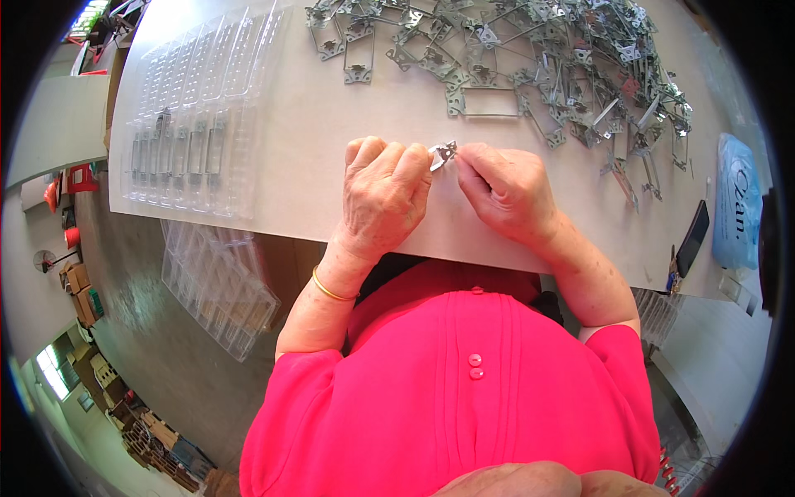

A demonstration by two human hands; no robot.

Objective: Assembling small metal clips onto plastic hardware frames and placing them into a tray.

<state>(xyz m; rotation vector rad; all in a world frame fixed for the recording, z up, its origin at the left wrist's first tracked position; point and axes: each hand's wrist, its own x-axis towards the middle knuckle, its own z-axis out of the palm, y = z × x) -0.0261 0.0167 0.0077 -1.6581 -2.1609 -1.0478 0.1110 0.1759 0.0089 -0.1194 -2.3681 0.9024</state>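
Note:
Over the table's near half, my left hand (pixel 385 195) is closed in a fist with the thumb side toward the middle. It grips a small silvery metal bracket (pixel 445 153), whose end sticks out between both hands. My right hand (pixel 513 186) pinches the bracket's other side with thumb and forefinger, the other fingers curled in. Most of the piece is hidden by the fingers. Beyond the hands lies a large tangled pile of similar thin metal brackets (pixel 571 62). One rectangular bracket (pixel 489 89) lies at the pile's near edge.
A clear plastic tray (pixel 236 178) at left holds several brackets in upright slots. More clear trays (pixel 219 286) sit below the table's left edge. At right are a dark phone (pixel 692 238), scissors (pixel 672 273) and a blue plastic bag (pixel 737 203). The table's edge (pixel 489 262) runs before me.

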